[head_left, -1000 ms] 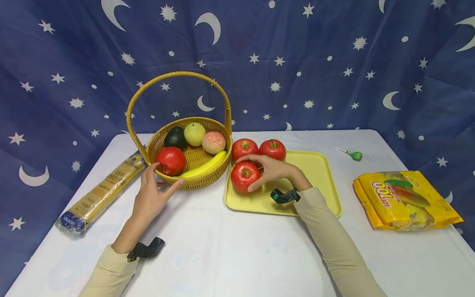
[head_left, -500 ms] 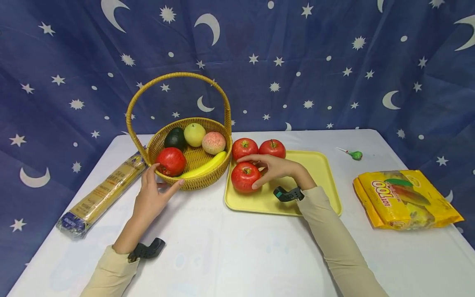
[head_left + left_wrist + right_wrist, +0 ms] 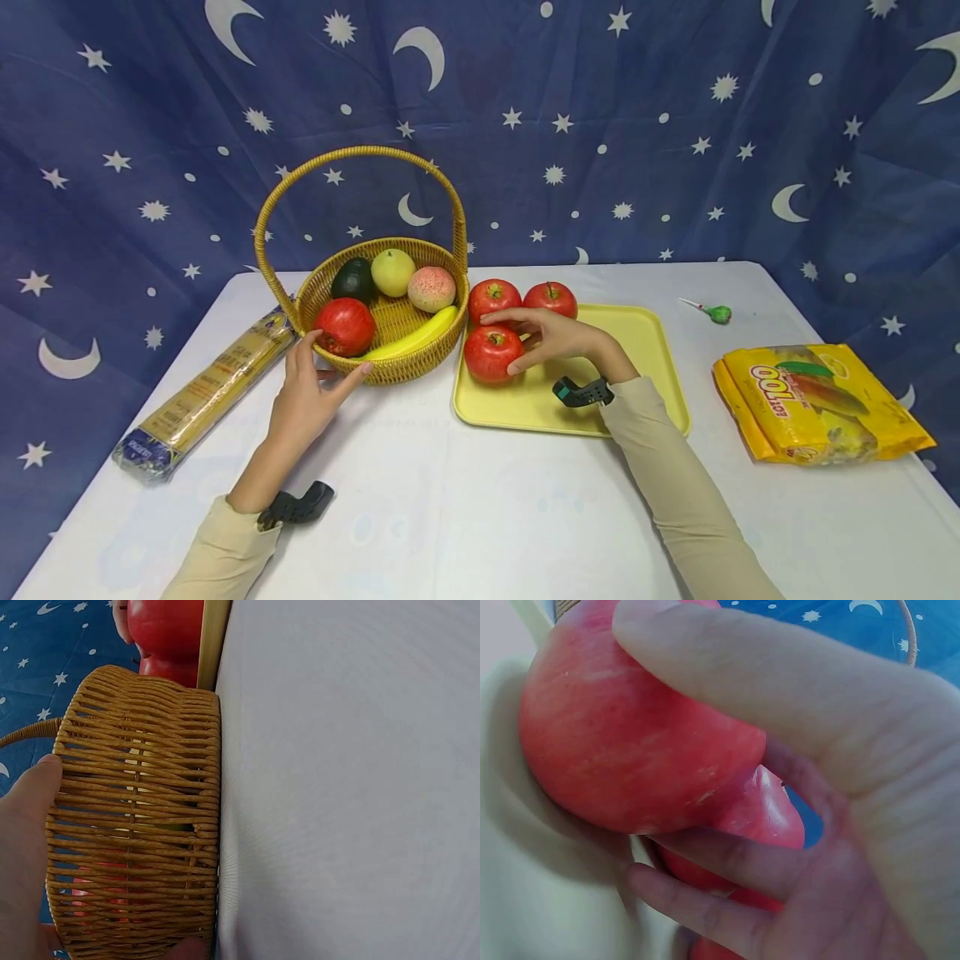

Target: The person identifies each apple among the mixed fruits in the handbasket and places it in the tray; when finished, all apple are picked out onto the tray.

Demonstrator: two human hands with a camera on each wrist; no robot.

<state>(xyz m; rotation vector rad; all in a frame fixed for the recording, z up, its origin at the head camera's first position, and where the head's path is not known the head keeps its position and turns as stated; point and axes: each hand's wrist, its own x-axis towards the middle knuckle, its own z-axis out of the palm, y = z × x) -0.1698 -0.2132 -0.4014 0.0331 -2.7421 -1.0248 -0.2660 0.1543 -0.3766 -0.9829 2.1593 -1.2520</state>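
Observation:
In the head view my right hand (image 3: 558, 335) holds a red apple (image 3: 491, 354) on the left part of the yellow tray (image 3: 630, 400). Its thumb lies on the near side of the apple and the fingers reach over the far side; the right wrist view shows the thumb (image 3: 705, 660) across the red skin. Two more red apples, one (image 3: 495, 298) at the tray's back left corner and another (image 3: 551, 300) beside it, sit just behind. My left hand (image 3: 303, 408) grips the near left side of the wicker basket (image 3: 135, 817), thumb at the rim.
Inside the basket lie an avocado (image 3: 354, 281), a yellow-green round fruit (image 3: 393, 272), a peach (image 3: 432, 288), a banana (image 3: 414, 335) and a red fruit (image 3: 347, 326). A spaghetti pack (image 3: 206, 396) lies left. To the right are a lollipop (image 3: 717, 314) and a yellow bag (image 3: 821, 404).
The apple under my right hand has shifted slightly back, closer to the apple behind it. My right hand has moved a little back and right. My left hand and the basket stay put.

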